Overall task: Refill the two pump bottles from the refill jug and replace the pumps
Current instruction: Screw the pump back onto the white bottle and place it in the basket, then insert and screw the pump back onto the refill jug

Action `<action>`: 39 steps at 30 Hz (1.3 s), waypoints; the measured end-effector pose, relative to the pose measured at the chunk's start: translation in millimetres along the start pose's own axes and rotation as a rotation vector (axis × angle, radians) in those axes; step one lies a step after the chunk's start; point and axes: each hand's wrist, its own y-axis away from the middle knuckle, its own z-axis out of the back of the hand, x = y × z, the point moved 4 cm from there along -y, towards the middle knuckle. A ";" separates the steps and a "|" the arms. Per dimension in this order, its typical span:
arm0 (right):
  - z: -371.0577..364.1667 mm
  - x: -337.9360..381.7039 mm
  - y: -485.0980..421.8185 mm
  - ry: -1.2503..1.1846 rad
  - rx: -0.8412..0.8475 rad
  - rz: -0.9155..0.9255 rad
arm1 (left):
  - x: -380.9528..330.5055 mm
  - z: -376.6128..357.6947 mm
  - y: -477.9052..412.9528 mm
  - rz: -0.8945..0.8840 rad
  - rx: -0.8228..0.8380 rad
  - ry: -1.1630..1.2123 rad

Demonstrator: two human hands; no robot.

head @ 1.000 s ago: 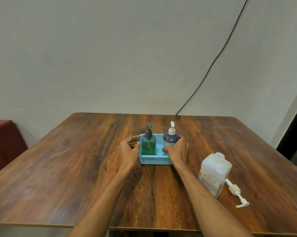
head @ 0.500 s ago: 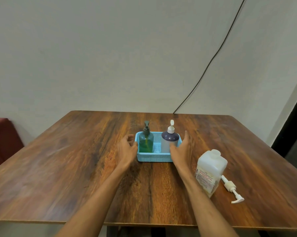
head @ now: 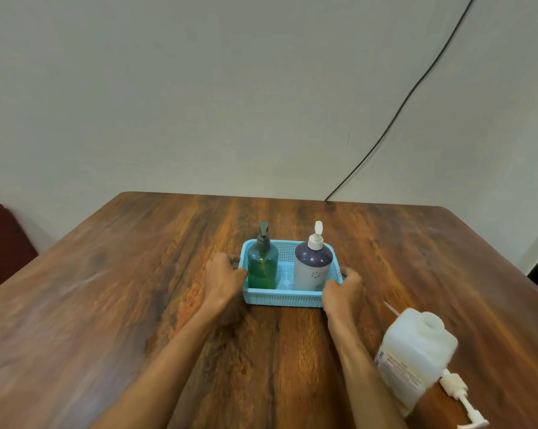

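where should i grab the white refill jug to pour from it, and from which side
Probably grip the refill jug mid-body, across its flat label face, coming from the near left. Its mouth stands open on top, so keep it upright, and the loose pump lies beside its right base.

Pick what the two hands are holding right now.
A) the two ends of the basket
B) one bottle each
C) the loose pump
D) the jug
A: the left hand and right hand each grip one end of the basket, with fingers curled at its rim.
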 end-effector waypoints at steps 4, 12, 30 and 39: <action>-18.8 13.1 -16.6 0.000 0.011 0.004 | -3.7 3.8 -28.8 0.011 -0.021 -0.021; -55.0 50.9 -56.5 -0.070 0.019 -0.055 | -17.3 6.7 -93.3 0.060 -0.007 -0.038; -107.0 53.4 -101.8 -0.091 -0.001 -0.099 | 3.9 -16.5 -152.9 0.137 0.046 0.035; -105.6 51.0 -74.5 -0.046 0.004 -0.019 | -7.8 -1.6 -127.4 0.066 0.001 0.032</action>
